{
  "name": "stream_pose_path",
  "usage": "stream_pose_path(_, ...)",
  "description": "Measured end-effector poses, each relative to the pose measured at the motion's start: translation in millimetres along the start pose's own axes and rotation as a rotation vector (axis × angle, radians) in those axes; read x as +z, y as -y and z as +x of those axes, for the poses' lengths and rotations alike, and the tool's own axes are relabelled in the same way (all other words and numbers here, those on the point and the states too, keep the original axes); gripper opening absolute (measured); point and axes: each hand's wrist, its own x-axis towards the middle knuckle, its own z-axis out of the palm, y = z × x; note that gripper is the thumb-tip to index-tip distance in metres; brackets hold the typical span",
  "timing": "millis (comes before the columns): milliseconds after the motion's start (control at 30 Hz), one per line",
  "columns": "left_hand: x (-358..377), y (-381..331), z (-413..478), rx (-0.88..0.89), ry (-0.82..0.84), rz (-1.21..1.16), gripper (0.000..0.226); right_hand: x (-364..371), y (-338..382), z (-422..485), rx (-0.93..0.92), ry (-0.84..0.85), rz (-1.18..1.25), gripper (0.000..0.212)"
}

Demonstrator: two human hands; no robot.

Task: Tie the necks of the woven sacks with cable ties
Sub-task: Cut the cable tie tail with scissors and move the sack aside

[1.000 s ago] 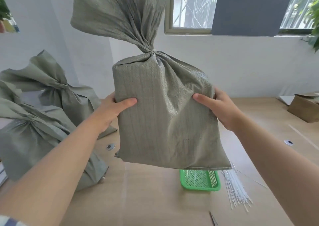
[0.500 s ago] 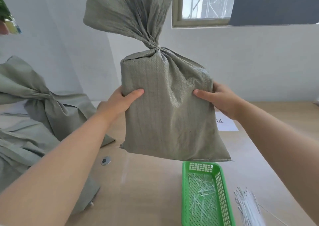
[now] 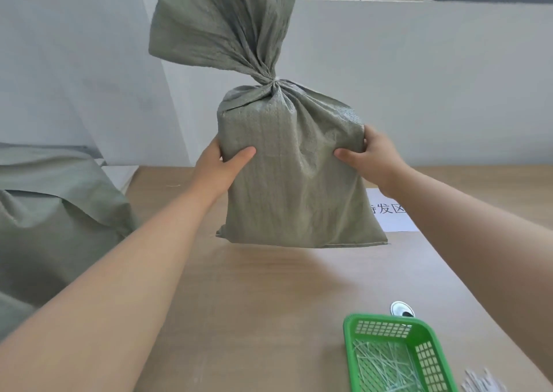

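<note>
A filled grey-green woven sack (image 3: 293,182) hangs upright above the wooden table, its bottom edge off the surface. Its neck (image 3: 270,80) is cinched tight and the loose top fans out above. My left hand (image 3: 218,167) grips the sack's left side, thumb across the front. My right hand (image 3: 371,158) grips its right side the same way. The tie at the neck is too small to make out. A bundle of white cable ties (image 3: 481,384) lies at the bottom right edge.
A green plastic basket (image 3: 431,337) with cut tie ends sits near the front right. Another grey-green sack (image 3: 54,212) lies at the left. A white paper label (image 3: 392,212) lies on the table (image 3: 269,301) behind the held sack. A round metal grommet (image 3: 399,308) sits by the basket.
Both hands carried the sack forward and to the right, over the table toward the paper label. The sacks at the left slid mostly out of view.
</note>
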Motion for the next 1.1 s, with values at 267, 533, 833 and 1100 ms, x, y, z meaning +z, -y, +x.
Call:
stream_pose_path(267,13.0,53.7,47.1,0.049,-0.011,0.069,0.063,36.3,-57.7,48.9,0.046,-0.006,0.015,0.038)
stream_pose_path(533,18.0,71.6,67.8,0.001,0.039,0.057,0.062,51.5,-78.5,63.8,0.038,-0.016,0.012,0.045)
stream_pose_path(833,14.4,73.1,71.2,-0.062,0.069,0.045,0.076,44.6,-80.8,70.2,0.071,-0.003,-0.005,0.039)
stream_pose_path(1100,13.6,69.8,71.7,-0.076,0.063,0.061,0.090,40.4,-85.6,73.5,0.089,-0.001,-0.075,0.047)
